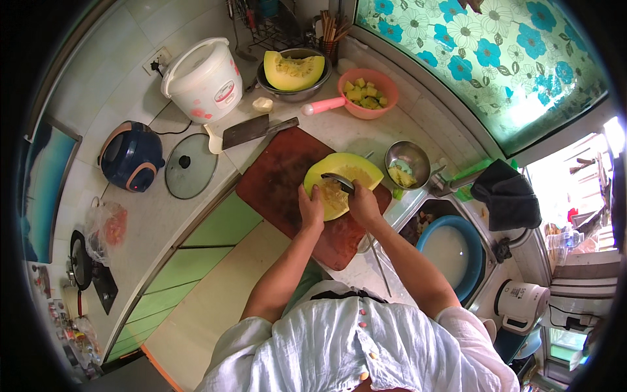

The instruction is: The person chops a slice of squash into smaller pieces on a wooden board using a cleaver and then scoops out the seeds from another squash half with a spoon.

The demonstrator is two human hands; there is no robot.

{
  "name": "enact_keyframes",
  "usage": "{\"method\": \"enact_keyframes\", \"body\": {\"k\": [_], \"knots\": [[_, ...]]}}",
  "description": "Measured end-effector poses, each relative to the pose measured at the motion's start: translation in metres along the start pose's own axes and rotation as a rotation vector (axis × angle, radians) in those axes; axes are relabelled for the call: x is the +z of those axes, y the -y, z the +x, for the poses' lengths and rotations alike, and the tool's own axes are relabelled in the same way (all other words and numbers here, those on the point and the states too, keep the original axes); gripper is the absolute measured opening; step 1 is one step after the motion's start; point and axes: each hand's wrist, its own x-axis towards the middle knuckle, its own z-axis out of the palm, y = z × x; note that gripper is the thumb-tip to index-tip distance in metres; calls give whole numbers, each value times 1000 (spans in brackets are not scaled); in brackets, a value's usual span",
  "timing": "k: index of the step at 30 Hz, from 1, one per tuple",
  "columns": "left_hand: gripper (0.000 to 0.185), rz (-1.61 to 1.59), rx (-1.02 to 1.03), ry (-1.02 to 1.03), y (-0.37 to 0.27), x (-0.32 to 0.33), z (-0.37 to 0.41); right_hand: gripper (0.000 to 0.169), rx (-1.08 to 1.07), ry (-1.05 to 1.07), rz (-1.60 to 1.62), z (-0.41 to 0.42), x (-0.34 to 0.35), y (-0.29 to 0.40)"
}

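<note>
A yellow-fleshed piece of melon or squash (363, 164) rests on a reddish-brown cutting board (274, 171). My left hand (312, 206) grips its left edge, thumb up by the seedy hollow. In my right hand (363, 203) is a metal spoon (339, 180), its bowl over the fibrous middle of the piece. A cleaver (247, 132) lies beyond the board's far left corner. Another large seedy piece (294, 73) stands in a metal bowl (299, 94) at the back. Cut cubes (365, 94) fill part of a pink strainer (382, 78). A small steel bowl (407, 161) holds pale scraps.
A sink (409, 225) with a blue basin (470, 235) of cloudy water is on the right, near a faucet (448, 186). On the left stand a rice cooker (203, 78), a dark blue appliance (131, 157) and a glass lid (191, 169). A thin rod (379, 264) lies by the board.
</note>
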Motion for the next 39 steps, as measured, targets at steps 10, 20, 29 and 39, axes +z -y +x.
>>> {"method": "enact_keyframes", "body": {"k": [10,20,29,39], "knots": [[33,9,-21,23,-8,-4,4,25,-145,141,17,-11,-12,-7],[49,-471,74,114,-17,-28,6,15,272,313,428,16,-17,0],[36,-116,227,-183,-16,3,-6,18,201,224,358,20,9,-3],[35,29,279,-463,-16,17,34,13,202,127,497,-3,18,1]]}}
